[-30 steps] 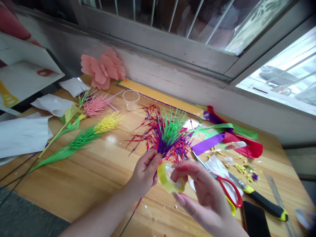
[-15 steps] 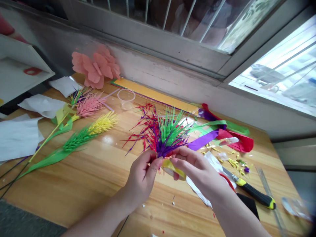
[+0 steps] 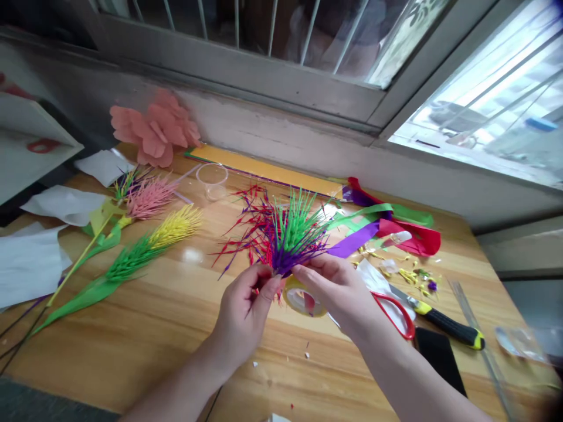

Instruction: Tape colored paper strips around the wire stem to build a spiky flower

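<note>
Between the fingertips of my left hand is the base of a handmade wheat ear, green above and purple below, held upright over the table. A dark wire stem runs down under that hand. My right hand is closed on a roll of yellowish clear tape just below the purple base; its fingers touch the purple strands. Whether tape sticks to the stem cannot be made out. Loose red and purple strands lie on the table behind the ear.
Finished yellow-green and pink wheat ears lie left, near white paper and a large pink flower. To the right are red-handled scissors, a utility knife, a black flat object, wires and coloured strips.
The tape roll has turned, so its round side and hollow centre now show more. Both hands stay at the base of the ear. My view has shifted slightly to the right.
</note>
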Tool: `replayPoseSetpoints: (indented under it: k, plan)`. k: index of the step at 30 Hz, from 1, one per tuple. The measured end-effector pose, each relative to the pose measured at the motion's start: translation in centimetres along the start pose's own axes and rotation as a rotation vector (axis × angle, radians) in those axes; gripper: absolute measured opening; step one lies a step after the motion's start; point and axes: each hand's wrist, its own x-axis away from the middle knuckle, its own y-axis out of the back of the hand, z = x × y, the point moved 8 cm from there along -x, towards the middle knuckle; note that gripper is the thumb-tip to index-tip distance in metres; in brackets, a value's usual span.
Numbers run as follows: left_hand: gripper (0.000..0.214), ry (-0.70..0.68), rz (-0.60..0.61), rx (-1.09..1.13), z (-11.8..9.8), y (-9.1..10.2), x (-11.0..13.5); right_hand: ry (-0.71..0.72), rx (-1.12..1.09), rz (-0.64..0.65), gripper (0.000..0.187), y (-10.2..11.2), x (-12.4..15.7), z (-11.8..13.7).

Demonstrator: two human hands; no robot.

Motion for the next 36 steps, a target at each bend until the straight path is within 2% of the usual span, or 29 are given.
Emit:
replayPoseSetpoints:
  k: [5, 9, 12, 18, 25, 29, 36]
  plan:
    - [0.015, -0.073, -0.045, -0.022, -1.1, 0.1, 0.3, 0.092, -0.054, -0.066, 0.024, 0.4, 0.5, 0.0]
    - [0.017, -0.206, -0.112, -0.126, -2.5, 0.3, 1.1, 0.104, -0.145, -0.059, 0.023, 0.6, 1.1, -0.2]
    - [0.017, -0.239, -0.145, -0.147, -3.3, 0.1, 1.5, 0.113, -0.188, -0.070, 0.021, 1.1, 1.6, 0.0]
    - [0.017, -0.225, -0.166, -0.148, -3.8, -0.6, 1.9, 0.137, -0.178, -0.061, 0.024, 2.0, 2.5, -0.2]
    - [0.018, -0.102, -0.068, -0.040, -3.0, -1.7, 2.1, 0.141, -0.145, -0.059, 0.024, 2.5, 3.4, -0.2]
    - [0.019, -0.075, -0.093, 0.034, -3.3, -2.0, 2.3, 0.158, -0.133, -0.064, 0.024, 2.5, 3.7, 0.2]
    - [0.017, -0.042, -0.041, 0.081, -2.6, -2.1, 2.5, 0.195, -0.159, -0.033, 0.025, 2.0, 4.2, 0.8]
